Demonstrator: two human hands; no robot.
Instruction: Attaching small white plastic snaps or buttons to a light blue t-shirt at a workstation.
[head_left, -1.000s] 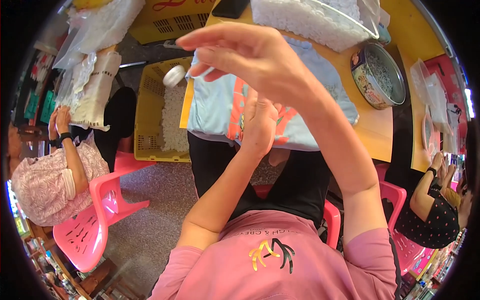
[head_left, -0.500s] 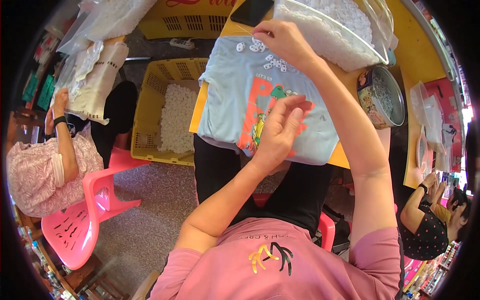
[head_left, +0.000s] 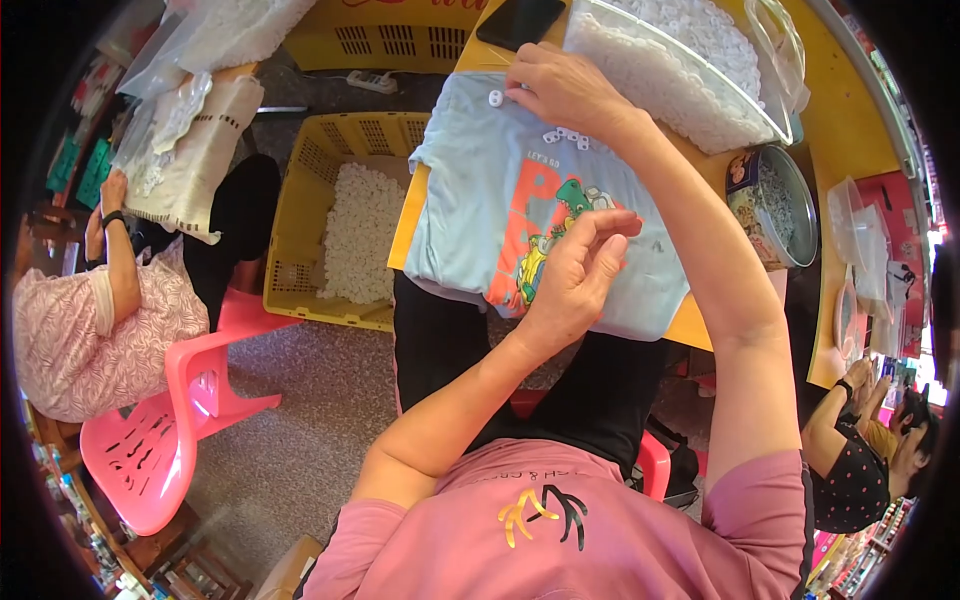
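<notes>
Several small white plastic pieces with paired holes [head_left: 496, 98] lie on the far part of a folded light-blue printed cloth [head_left: 450, 190]. The right hand [head_left: 568, 88] bends its fingers down beside them; whether it grips one, I cannot tell. The left hand [head_left: 570, 290] is over the cloth's near half, thumb and curled fingers apart.

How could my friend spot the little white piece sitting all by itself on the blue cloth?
Find the light-blue cloth on the yellow table. Near its far edge is the person's right hand, and just left of that lies a small white piece. It sits alone, while other white pieces on the cloth bunch together on the hand's near side.
</notes>
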